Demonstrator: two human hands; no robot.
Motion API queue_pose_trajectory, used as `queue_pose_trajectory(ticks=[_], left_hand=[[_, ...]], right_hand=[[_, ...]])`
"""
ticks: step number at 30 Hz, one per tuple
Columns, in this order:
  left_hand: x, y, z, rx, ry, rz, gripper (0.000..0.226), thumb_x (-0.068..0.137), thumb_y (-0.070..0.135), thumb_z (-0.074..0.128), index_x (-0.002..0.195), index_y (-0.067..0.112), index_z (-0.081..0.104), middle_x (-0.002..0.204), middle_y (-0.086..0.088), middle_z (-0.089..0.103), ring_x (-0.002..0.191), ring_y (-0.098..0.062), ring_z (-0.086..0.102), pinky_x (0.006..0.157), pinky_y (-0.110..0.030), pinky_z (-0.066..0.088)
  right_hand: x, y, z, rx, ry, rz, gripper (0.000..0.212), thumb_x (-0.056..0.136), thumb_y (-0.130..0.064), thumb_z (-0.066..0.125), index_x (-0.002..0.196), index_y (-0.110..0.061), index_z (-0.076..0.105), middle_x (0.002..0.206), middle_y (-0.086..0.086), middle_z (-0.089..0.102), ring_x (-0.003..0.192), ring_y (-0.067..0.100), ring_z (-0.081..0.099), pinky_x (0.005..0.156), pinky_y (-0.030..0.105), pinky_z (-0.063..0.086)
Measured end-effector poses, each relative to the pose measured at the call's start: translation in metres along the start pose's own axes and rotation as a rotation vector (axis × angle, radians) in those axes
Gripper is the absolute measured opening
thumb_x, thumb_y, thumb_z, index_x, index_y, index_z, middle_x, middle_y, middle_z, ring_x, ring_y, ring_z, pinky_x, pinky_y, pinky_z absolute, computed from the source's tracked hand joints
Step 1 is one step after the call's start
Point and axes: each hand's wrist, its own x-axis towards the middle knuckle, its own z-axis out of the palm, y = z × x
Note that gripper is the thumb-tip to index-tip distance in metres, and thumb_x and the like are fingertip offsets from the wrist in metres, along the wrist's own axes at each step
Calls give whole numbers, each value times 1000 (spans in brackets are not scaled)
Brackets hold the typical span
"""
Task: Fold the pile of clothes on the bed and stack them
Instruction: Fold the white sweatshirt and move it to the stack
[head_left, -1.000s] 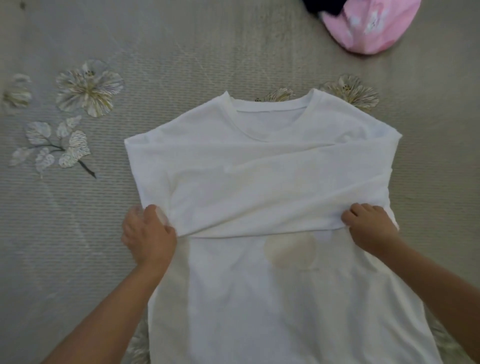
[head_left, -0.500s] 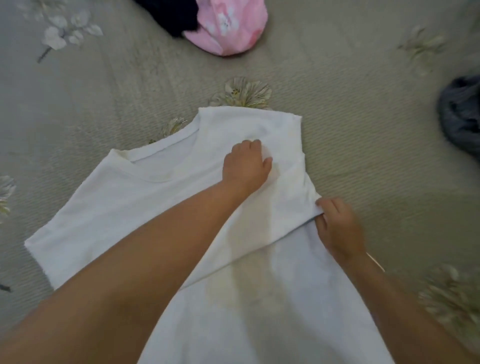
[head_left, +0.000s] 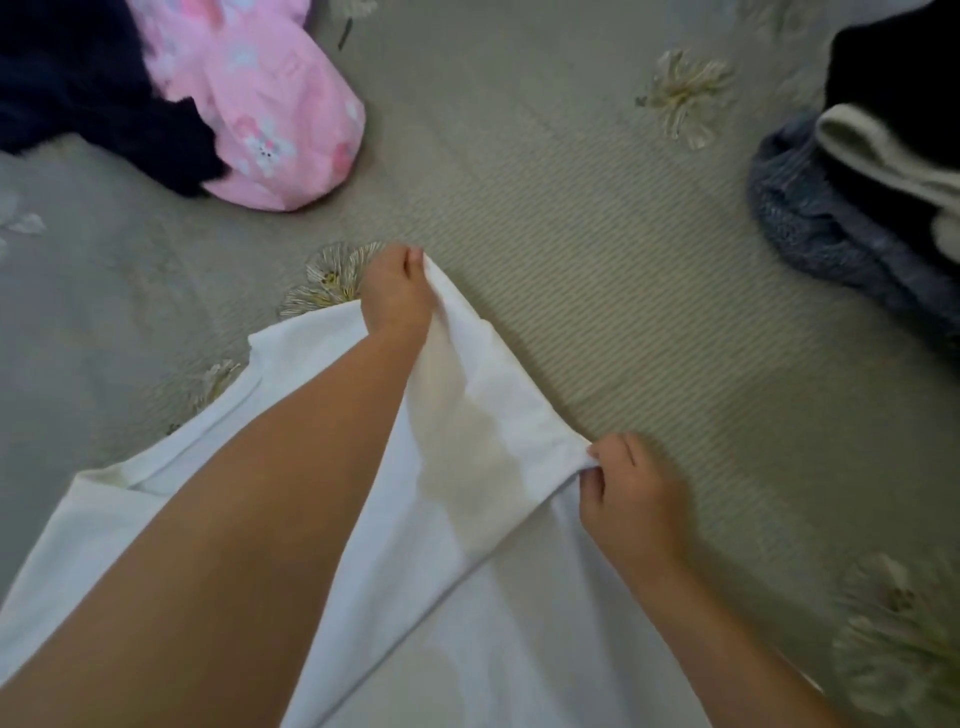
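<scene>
A white T-shirt (head_left: 483, 431) lies spread on the bed, its right side folded over, with a faint pale print showing through. My left hand (head_left: 397, 293) reaches across and pinches the far right shoulder corner of the shirt. Nearer to me, my right hand (head_left: 631, 499) grips the right edge of the fold. My left forearm covers much of the shirt's middle.
A pink patterned garment (head_left: 265, 104) and a dark navy one (head_left: 78, 83) lie bunched at the back left. At the right edge sit a blue-grey knit (head_left: 831, 234), a white piece (head_left: 893, 156) and a black garment (head_left: 904, 62). The grey floral bedspread (head_left: 571, 218) lies between them.
My left hand slid from the shirt's chest up to the far right shoulder corner and took hold of it. My right hand stays on the fold's right edge. The view has turned right.
</scene>
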Motion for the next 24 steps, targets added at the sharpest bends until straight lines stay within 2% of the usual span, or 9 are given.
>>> queue_pose_trajectory(ticks=[3,4,6,8,10,12,16,19,24], left_hand=[[3,0,8,-25,-56,-37,16,98,16,36,84,13,44,90,-12,56,84,-21,48,69,-27,28],[2,-1,9,-21,-63,-61,14,98,21,37,88,14,44,93,-12,58,88,-23,52,72,-28,31],[-3,-4,7,-19,-109,-69,19,96,32,44,98,13,48,91,-6,56,90,-20,53,74,-26,33],[-10,-5,7,81,-174,7,32,92,35,52,111,9,52,94,1,53,91,-16,50,75,-24,32],[-12,-9,8,141,-168,100,31,92,27,52,112,4,54,102,-5,58,99,-20,53,76,-25,32],[-9,-9,6,114,-114,124,26,95,21,46,108,0,56,107,-13,61,101,-26,54,77,-26,31],[6,-13,4,157,5,39,29,99,19,36,100,-2,55,106,-20,60,98,-30,53,75,-30,30],[13,-16,13,224,-50,-21,27,99,19,33,107,3,54,112,-18,59,103,-30,53,75,-31,31],[11,-21,7,195,-181,89,28,98,23,36,110,4,53,108,-16,61,103,-31,54,75,-31,33]], right_hand=[[4,4,14,-222,-33,49,0,62,-12,47,61,-12,48,57,6,50,50,25,50,50,29,36],[1,4,17,-271,-20,55,4,62,-13,44,66,-14,45,58,6,51,56,25,49,55,31,34],[-6,6,25,-278,22,46,11,65,-16,40,76,-16,39,63,7,54,67,22,39,61,32,25],[-10,9,30,-263,47,34,19,67,-18,40,86,-15,42,76,10,58,72,21,34,63,32,23],[-8,11,34,-224,43,-5,30,67,-17,40,97,-19,46,99,8,52,80,22,38,69,33,26],[-7,12,35,-184,47,-47,30,69,-14,41,97,-23,47,106,5,43,89,23,41,77,35,28],[-9,13,36,-158,82,21,15,73,-9,42,86,-17,43,101,9,51,93,24,44,87,40,30],[-9,13,37,-160,72,78,13,73,-10,40,85,-14,42,92,16,62,94,24,44,92,43,29],[-5,13,38,-202,45,83,14,72,-13,38,85,-14,41,91,17,64,95,25,43,92,44,29]])
